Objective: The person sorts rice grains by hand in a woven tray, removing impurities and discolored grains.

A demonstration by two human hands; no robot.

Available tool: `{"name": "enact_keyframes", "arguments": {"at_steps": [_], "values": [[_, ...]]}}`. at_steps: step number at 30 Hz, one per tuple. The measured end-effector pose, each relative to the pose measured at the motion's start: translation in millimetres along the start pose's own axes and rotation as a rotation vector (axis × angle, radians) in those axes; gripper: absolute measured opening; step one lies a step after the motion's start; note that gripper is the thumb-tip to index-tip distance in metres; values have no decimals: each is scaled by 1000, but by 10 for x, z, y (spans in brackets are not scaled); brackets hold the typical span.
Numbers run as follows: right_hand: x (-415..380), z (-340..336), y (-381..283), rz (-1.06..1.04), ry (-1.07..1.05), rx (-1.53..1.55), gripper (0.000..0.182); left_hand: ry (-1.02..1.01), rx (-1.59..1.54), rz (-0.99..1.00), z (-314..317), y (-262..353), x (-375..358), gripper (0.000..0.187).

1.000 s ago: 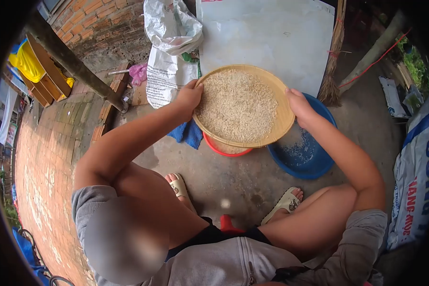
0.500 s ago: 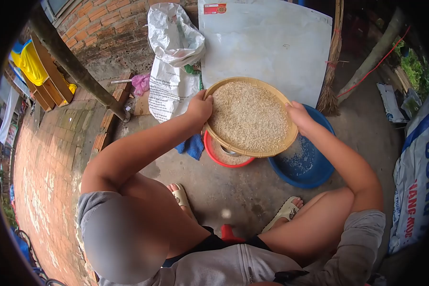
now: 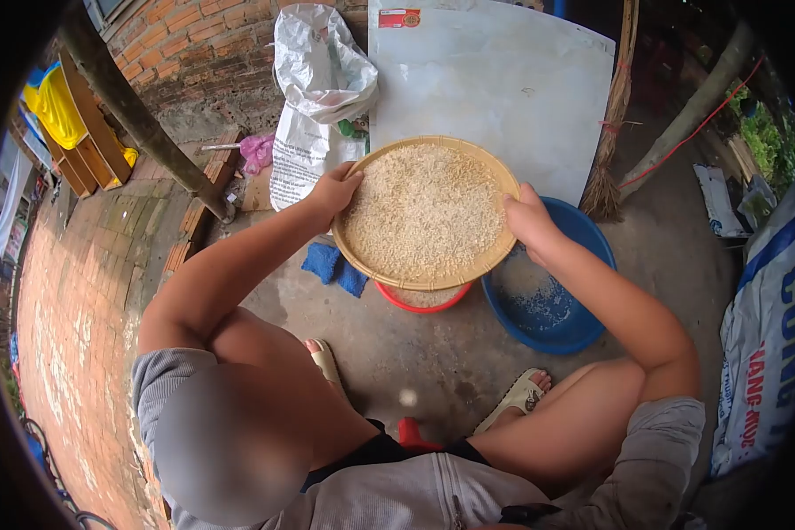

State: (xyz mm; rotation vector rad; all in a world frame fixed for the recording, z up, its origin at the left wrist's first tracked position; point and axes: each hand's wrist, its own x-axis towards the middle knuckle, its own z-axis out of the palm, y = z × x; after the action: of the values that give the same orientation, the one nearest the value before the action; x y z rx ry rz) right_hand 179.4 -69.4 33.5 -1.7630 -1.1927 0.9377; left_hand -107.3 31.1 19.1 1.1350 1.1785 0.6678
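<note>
Between my two hands I hold up a round woven winnowing basket (image 3: 352, 251), filled with a layer of pale rice grains (image 3: 428, 212). My left hand (image 3: 336, 190) is closed on its left rim, thumb on top. On the right rim, my right hand (image 3: 530, 221) grips in the same way. Below the basket stands a red basin (image 3: 424, 305) with grain in it, mostly hidden. To its right, partly under my right forearm, sits a blue basin (image 3: 556, 331) with some white grains on its bottom.
A blue cloth (image 3: 334, 267) lies left of the red basin. Behind are a white sack (image 3: 314, 146), a pale board (image 3: 495, 79) and a straw broom (image 3: 605, 181). A large printed sack (image 3: 760, 353) stands at right, a wooden post (image 3: 141, 124) at left.
Both my hands have moved the basket to the left. The grain has shifted in it, baring more of the rim. More of the blue cloth and blue basin shows.
</note>
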Motion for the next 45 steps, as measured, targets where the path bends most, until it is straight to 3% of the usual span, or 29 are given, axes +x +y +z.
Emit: {"name": "enact_keyframes", "arguments": {"at_steps": [3, 6, 8, 9, 10, 12, 16, 19, 22, 24, 26, 28, 30, 32, 34, 36, 38, 40, 42, 45], "values": [[257, -398, 88, 84, -210, 108, 27, 298, 232, 167, 377, -162, -48, 33], [307, -322, 241, 219, -161, 243, 29, 225, 347, 177, 370, 15, 25, 33], [90, -81, 86, 159, -108, 138, 31, 44, 41, 0, 73, 224, -37, 32], [-93, 19, -128, 163, -105, 147, 34, -20, 33, 13, -99, 155, 36, 31], [-121, 67, -180, 202, -77, 129, 31, -18, 26, 19, -73, 61, 107, 31], [199, -95, 151, 41, -62, 130, 28, 125, 105, 164, -24, -93, 144, 31], [316, -334, 213, 238, -154, 373, 27, 282, 380, 318, 414, 47, -26, 32], [134, -29, 130, 32, -6, 96, 28, 75, 52, 108, 27, 118, 22, 32], [158, -54, 77, -44, 16, 66, 27, 156, 80, 203, 36, -42, 22, 33], [283, -349, 87, 7, -154, 220, 26, 270, 208, 273, 327, -18, -67, 35], [363, -363, 199, 90, -173, 238, 25, 231, 204, 327, 525, 71, -141, 35], [219, -171, 195, 114, 46, 268, 25, 75, -33, 237, 231, 49, 107, 34], [26, 64, 57, -5, 105, 21, 27, -45, -96, 61, -18, 178, -65, 34], [61, 2, 13, -35, 132, 47, 25, -58, -149, 98, 9, 37, 14, 34], [119, -298, -76, 80, -55, 231, 25, 144, -28, 199, 279, 10, 0, 34], [262, -431, 104, 185, -176, 266, 25, 174, 91, 199, 475, -11, 24, 35], [141, -241, 126, 182, -20, 228, 25, 119, 61, 188, 311, 0, 132, 34], [78, -34, 175, -3, 69, -53, 26, 9, -66, 32, 52, 116, 55, 33], [61, -84, 70, -27, 102, -50, 26, 1, -109, 95, 53, 21, 51, 34], [223, -447, 95, 38, -104, 217, 24, 157, 92, 315, 444, -51, -7, 35]]}}
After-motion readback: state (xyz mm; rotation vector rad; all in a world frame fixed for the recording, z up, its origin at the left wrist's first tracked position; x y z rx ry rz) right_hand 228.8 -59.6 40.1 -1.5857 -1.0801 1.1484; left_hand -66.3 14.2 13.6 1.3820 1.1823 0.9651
